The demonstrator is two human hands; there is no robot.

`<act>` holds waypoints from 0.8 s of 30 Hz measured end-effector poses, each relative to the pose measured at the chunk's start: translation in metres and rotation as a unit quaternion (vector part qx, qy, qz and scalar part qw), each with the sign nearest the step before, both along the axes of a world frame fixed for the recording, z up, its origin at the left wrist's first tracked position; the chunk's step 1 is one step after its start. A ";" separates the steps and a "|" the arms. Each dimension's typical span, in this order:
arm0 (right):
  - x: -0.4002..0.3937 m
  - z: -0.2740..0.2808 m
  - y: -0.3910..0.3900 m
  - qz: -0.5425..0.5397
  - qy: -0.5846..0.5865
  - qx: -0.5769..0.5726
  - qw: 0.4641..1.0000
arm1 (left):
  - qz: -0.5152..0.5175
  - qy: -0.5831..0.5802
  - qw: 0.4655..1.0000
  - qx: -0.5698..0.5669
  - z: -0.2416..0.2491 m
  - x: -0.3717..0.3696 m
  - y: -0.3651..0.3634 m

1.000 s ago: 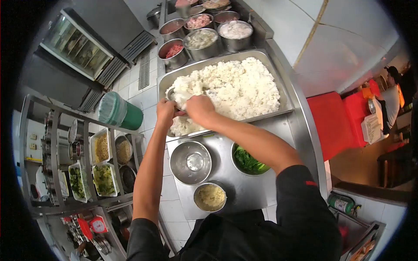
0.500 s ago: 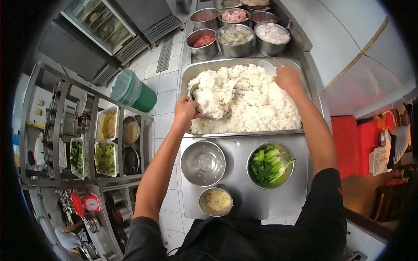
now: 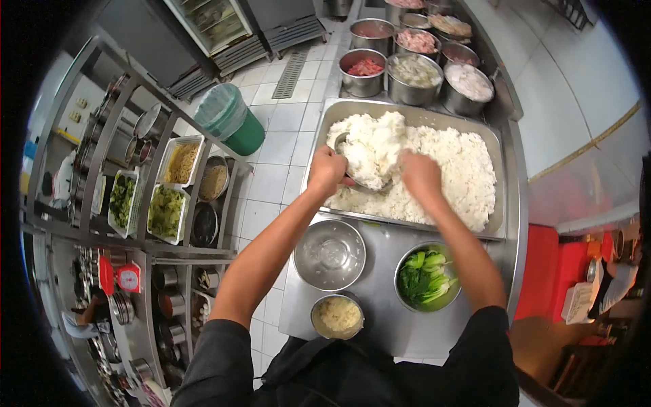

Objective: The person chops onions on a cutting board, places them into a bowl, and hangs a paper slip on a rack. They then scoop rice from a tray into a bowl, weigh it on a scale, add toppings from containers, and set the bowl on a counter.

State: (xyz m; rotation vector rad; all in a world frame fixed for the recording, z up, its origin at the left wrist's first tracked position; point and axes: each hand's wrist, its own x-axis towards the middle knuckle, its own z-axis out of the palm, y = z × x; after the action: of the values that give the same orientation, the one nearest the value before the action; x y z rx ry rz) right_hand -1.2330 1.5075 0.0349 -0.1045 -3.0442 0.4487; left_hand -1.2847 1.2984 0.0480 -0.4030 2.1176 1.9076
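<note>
My left hand grips the rim of a metal bowl heaped with white cooked rice. The bowl is tilted over the left part of a large steel tray of rice. Close to the bowl's right side, my right hand is closed on the rice paddle, whose blade is hidden now by the hand and rice. Nearer to me on the steel table stand a metal bowl with a few grains in it, a bowl of green leafy vegetables and a small pot of chopped pale pieces.
Beyond the tray stand several metal pots of meat and other ingredients. To the left are a steel rack with food baskets, a green bin and a red scale. A tiled wall rises on the right.
My right hand has moved left from the tray's far right corner to the bowl, taking the paddle along. The rice in the bowl looks higher. The whole view has shifted and turned slightly.
</note>
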 end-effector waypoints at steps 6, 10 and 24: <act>0.048 0.009 -0.069 0.081 0.120 0.037 0.989 | 0.062 -0.041 0.996 0.057 -0.008 0.013 0.003; 0.041 0.060 -0.040 0.070 0.080 0.023 0.994 | 0.042 -0.027 0.996 0.072 0.006 0.019 -0.007; 0.027 0.073 -0.006 0.180 0.161 0.031 0.970 | 0.001 0.010 0.993 0.122 0.040 0.030 -0.004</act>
State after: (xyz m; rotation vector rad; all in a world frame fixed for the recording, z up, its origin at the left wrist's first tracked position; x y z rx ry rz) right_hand -1.2056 1.5016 0.1076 0.4816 -2.7479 0.3470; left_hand -1.2542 1.2947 0.0880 -0.3349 1.8652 2.1459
